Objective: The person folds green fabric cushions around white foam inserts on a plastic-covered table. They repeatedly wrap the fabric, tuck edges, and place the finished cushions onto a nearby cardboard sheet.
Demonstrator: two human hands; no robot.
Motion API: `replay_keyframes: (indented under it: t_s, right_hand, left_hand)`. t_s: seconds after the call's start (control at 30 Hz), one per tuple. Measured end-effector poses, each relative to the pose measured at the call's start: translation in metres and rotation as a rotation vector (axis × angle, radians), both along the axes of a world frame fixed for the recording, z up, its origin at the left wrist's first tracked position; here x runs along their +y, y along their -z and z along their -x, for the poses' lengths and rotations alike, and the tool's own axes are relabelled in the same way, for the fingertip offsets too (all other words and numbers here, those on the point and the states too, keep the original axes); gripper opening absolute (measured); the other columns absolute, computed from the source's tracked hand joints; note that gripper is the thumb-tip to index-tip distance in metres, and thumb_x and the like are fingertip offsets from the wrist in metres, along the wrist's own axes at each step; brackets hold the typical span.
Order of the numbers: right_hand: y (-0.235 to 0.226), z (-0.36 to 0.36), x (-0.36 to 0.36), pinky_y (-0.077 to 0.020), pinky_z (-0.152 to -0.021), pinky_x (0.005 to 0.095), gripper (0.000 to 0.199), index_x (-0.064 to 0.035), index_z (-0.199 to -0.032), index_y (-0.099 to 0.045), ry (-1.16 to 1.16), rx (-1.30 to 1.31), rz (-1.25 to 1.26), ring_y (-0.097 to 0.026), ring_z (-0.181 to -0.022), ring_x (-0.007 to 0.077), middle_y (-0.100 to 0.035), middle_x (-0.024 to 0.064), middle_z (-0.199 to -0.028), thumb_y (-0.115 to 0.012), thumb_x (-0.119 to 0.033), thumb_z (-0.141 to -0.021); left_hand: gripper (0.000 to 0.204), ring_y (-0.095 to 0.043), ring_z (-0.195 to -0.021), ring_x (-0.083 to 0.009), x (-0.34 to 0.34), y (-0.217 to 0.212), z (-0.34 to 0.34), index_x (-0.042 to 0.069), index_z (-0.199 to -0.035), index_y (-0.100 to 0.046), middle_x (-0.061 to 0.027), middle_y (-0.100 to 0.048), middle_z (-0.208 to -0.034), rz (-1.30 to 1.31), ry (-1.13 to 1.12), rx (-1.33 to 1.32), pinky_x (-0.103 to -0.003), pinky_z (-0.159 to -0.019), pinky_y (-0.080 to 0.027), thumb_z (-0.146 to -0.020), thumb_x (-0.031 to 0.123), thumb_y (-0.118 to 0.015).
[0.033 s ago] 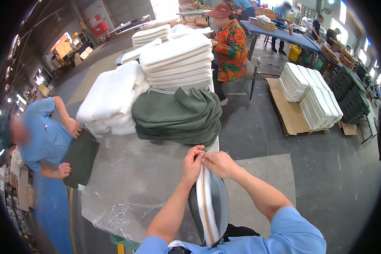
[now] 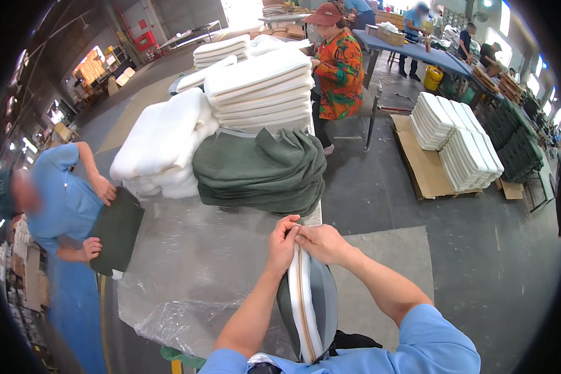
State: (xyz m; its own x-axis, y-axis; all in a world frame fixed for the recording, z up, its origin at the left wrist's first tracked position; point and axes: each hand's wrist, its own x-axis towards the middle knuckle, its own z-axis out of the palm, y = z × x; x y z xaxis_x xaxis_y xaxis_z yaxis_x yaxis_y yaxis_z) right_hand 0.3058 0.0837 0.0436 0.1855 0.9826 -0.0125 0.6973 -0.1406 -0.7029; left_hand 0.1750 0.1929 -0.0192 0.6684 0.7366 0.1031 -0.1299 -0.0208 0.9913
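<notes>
Low in the middle of the frame I hold a cushion on edge: soft white foam in a grey-green cover, a tan zipper running along it. My left hand and right hand pinch its top end, fingers clenched, forearms angling inward. Crinkly clear plastic sheet covers the table; a stack of green covers lies above.

The table is wrapped in clear plastic sheeting; a pile of green covers lies on it. White foam pads are stacked beside them.
</notes>
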Motion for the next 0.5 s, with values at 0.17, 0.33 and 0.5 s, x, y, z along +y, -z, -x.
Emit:
replay_keyframes:
  t_s: [0.17, 0.33, 0.5]
  right_hand:
    - [0.002, 0.001, 0.005, -0.0534, -0.070, 0.0536, 0.021, -0.0036, -0.097, -0.060, -0.148, -0.217, 0.005, -0.071, -0.079, 0.0401, -0.069, 0.0160, -0.081, -0.062, -0.024, -0.101]
    - [-0.007, 0.006, -0.009, -0.0535, -0.067, 0.0533, 0.016, -0.0039, -0.096, -0.061, -0.248, -0.249, 0.018, -0.071, -0.076, 0.0390, -0.068, 0.0147, -0.080, -0.067, -0.019, -0.095]
    - [-0.012, 0.018, -0.016, -0.0538, -0.066, 0.0514, 0.018, -0.0025, -0.093, -0.059, -0.290, -0.271, -0.015, -0.070, -0.075, 0.0389, -0.069, 0.0158, -0.079, -0.064, -0.019, -0.098]
  left_hand:
    - [0.006, -0.054, -0.136, -0.0210, -0.003, 0.020, 0.002, 0.003, -0.100, -0.067, -0.0119, -0.060, -0.143, 0.061, 0.004, -0.178, -0.037, -0.113, -0.044, -0.102, 0.000, -0.062]
    - [0.007, -0.054, -0.139, -0.0268, -0.022, 0.011, 0.009, 0.003, -0.099, -0.066, -0.0118, -0.062, -0.134, -0.063, -0.060, -0.160, -0.040, -0.115, -0.043, -0.101, -0.003, -0.062]
    - [0.007, -0.057, -0.137, -0.0316, -0.026, 0.005, 0.019, 0.003, -0.097, -0.064, -0.0106, -0.062, -0.122, -0.152, -0.123, -0.142, -0.044, -0.116, -0.044, -0.099, -0.004, -0.063]
